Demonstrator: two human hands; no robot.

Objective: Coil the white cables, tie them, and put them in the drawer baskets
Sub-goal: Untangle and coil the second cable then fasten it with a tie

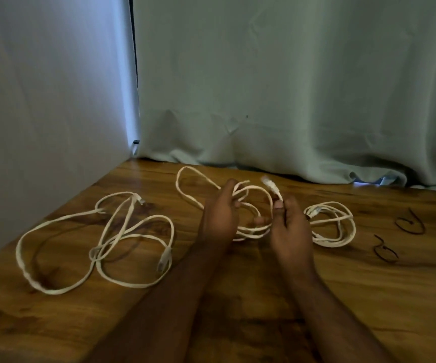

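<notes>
Three white cables lie on the wooden table. The middle cable is in both my hands: my left hand grips several of its loops, and my right hand pinches the strand just below its plug, which points up and away. A loose, spread-out cable lies to the left. A partly coiled cable rests to the right, just behind my right hand. Two dark ties lie at the far right.
A pale curtain hangs along the table's back edge and a white panel closes the left side. No drawer or basket is in view.
</notes>
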